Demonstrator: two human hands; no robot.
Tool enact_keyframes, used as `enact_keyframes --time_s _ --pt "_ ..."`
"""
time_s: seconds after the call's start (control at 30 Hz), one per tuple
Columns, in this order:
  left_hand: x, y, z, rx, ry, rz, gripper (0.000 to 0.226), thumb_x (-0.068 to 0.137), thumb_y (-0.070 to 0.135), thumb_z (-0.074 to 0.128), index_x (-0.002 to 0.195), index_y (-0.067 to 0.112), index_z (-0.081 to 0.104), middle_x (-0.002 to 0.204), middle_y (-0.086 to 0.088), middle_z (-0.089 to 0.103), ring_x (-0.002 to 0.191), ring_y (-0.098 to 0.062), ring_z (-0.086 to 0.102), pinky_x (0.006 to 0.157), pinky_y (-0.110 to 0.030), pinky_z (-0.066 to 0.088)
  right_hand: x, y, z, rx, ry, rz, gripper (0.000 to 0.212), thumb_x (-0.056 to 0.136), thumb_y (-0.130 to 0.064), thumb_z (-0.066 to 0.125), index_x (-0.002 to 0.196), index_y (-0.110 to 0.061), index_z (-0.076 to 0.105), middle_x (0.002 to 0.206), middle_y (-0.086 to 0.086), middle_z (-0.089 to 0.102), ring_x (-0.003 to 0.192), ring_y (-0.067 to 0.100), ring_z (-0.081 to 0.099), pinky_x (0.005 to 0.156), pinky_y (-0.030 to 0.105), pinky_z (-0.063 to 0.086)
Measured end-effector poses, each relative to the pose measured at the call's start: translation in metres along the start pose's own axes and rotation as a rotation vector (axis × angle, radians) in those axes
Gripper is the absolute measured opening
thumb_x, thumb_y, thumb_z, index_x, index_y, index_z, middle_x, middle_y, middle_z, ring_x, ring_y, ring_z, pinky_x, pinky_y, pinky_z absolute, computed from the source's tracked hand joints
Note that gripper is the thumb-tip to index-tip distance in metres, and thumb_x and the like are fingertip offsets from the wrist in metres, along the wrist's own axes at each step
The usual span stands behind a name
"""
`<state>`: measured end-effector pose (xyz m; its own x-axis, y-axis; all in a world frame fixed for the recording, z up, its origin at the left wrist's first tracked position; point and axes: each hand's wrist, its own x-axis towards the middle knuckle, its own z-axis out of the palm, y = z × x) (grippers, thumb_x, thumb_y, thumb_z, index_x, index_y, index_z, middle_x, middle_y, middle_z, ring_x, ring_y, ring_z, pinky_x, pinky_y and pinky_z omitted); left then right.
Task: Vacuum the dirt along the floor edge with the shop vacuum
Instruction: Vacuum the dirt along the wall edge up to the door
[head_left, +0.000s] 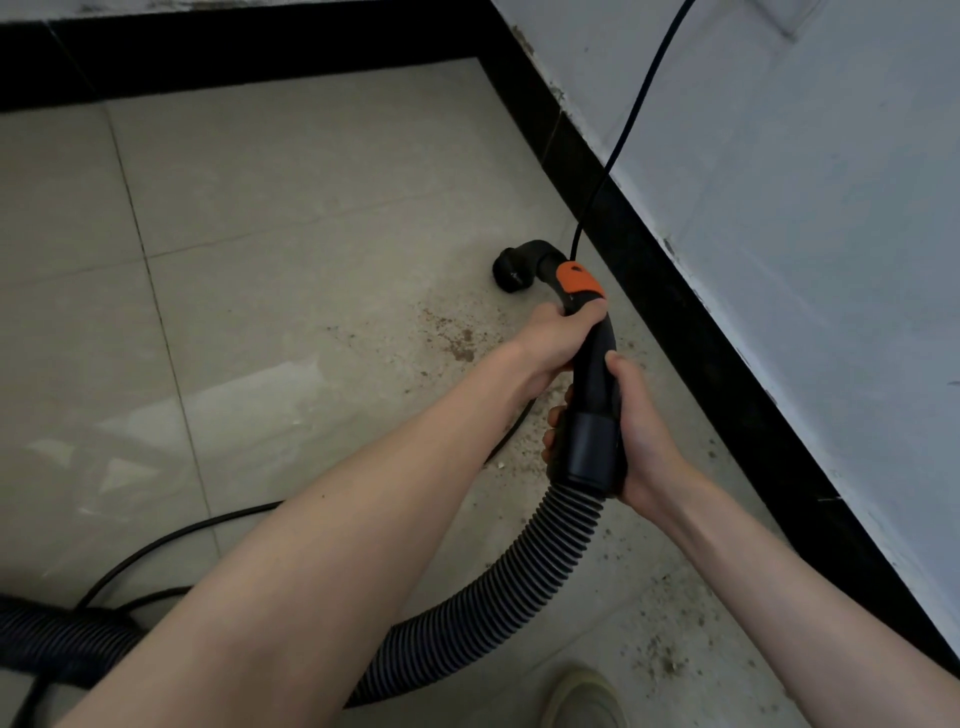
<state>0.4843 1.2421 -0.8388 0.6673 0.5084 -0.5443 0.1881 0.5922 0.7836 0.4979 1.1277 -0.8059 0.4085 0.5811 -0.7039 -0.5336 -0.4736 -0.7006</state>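
A black vacuum handle with an orange patch (581, 280) curves down to a round black nozzle (510, 272) just over the tiled floor near the black baseboard (691, 332). My left hand (553, 340) grips the handle just below the orange patch. My right hand (636, 436) grips the handle's lower cuff, where the ribbed black hose (498, 613) begins. Brown dirt (457, 338) is scattered on the floor below the nozzle, and more dirt (670, 660) lies along the baseboard nearer to me.
A black power cord (631, 114) hangs down the white wall (805, 218) to the floor beside the nozzle, and another stretch of cord (171, 532) runs across the tiles at left. The hose loops to the lower left. A shoe (584, 699) shows at the bottom.
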Motion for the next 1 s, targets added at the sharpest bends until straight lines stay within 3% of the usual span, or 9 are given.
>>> enact_keyframes --time_s 0.33,0.5,0.67,0.8,0.93,1.0 --pt "-0.027 0.000 -0.027 -0.008 0.030 -0.012 0.025 0.098 0.022 0.047 0.105 -0.001 0.053 0.083 -0.007 0.057 0.073 -0.016 0.057 0.065 -0.024 0.049 -0.007 0.011 0.021 -0.106 -0.035 0.004 0.053 0.098 -0.050 0.036 0.103 0.000 0.054 0.066 0.018 0.062 0.051 0.028 0.061 0.048 0.033 0.053" --pt "-0.042 -0.003 -0.041 -0.052 0.084 -0.013 0.019 0.097 0.020 0.044 0.087 0.005 0.052 0.079 -0.007 0.053 0.071 -0.017 0.054 0.064 -0.026 0.046 -0.013 0.019 0.032 -0.209 -0.051 -0.013 0.060 0.099 -0.049 0.036 0.116 0.006 0.054 0.065 0.018 0.064 0.052 0.029 0.062 0.050 0.033 0.055" --pt "-0.059 -0.011 -0.061 -0.181 0.105 -0.053 0.015 0.094 0.020 0.044 0.090 0.007 0.051 0.080 -0.007 0.051 0.071 -0.017 0.052 0.063 -0.027 0.046 -0.024 0.027 0.044 -0.303 -0.104 -0.046 0.051 0.100 -0.044 0.037 0.103 0.004 0.055 0.063 0.018 0.065 0.053 0.030 0.064 0.051 0.032 0.055" --pt "-0.072 -0.019 -0.077 -0.278 0.132 -0.056 0.022 0.096 0.027 0.046 0.091 0.009 0.056 0.081 -0.006 0.055 0.074 -0.016 0.054 0.070 -0.026 0.047 -0.029 0.033 0.051 -0.342 -0.155 -0.030 0.049 0.100 -0.044 0.037 0.098 0.001 0.055 0.065 0.021 0.065 0.052 0.030 0.063 0.050 0.034 0.054" --pt "-0.078 -0.021 -0.085 -0.340 0.216 -0.017 0.034 0.095 0.039 0.052 0.104 0.006 0.057 0.091 -0.006 0.059 0.081 -0.016 0.058 0.068 -0.025 0.049 -0.028 0.034 0.057 -0.401 -0.217 -0.020 0.049 0.101 -0.046 0.036 0.100 -0.001 0.055 0.069 0.021 0.066 0.056 0.031 0.065 0.053 0.035 0.056" --pt "-0.080 -0.020 -0.087 -0.313 0.295 -0.012 0.035 0.093 0.039 0.055 0.098 0.005 0.056 0.086 -0.006 0.058 0.075 -0.016 0.058 0.064 -0.026 0.048 -0.027 0.034 0.061 -0.419 -0.246 -0.012 0.047 0.101 -0.046 0.036 0.098 -0.003 0.054 0.070 0.021 0.067 0.056 0.032 0.065 0.054 0.035 0.057"
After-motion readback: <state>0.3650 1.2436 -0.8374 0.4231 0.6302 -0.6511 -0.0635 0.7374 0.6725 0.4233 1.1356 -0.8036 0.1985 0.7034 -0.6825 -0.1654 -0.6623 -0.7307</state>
